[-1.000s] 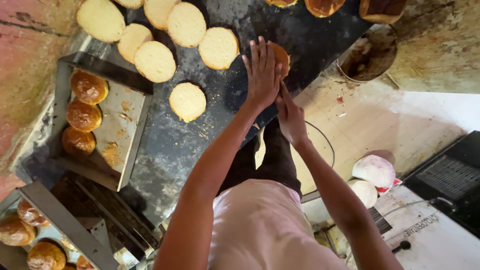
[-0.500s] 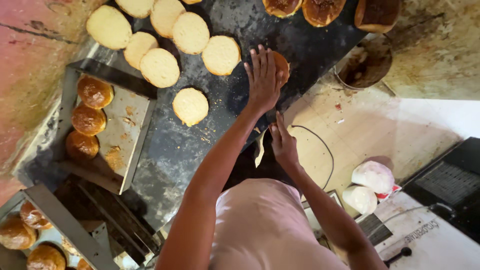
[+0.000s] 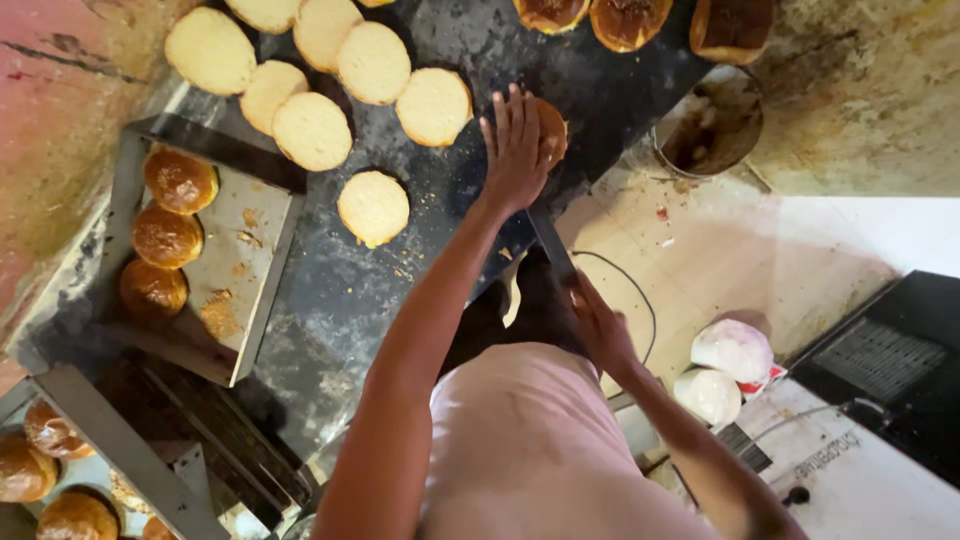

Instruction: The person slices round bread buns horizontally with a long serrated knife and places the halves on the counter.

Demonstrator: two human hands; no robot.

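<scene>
I am pressing my left hand (image 3: 517, 150), fingers together, flat on a browned bun (image 3: 549, 128) at upper centre, while my right hand (image 3: 598, 325) is gripping a knife (image 3: 553, 247). Cut halves (image 3: 373, 207) lie upper left; three whole buns (image 3: 166, 236) wait in the tray (image 3: 255, 290).

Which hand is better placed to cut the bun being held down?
Right, probably. The right hand holds a knife whose blade points at the bun; the left hand lies flat on that bun, pinning it.
</scene>
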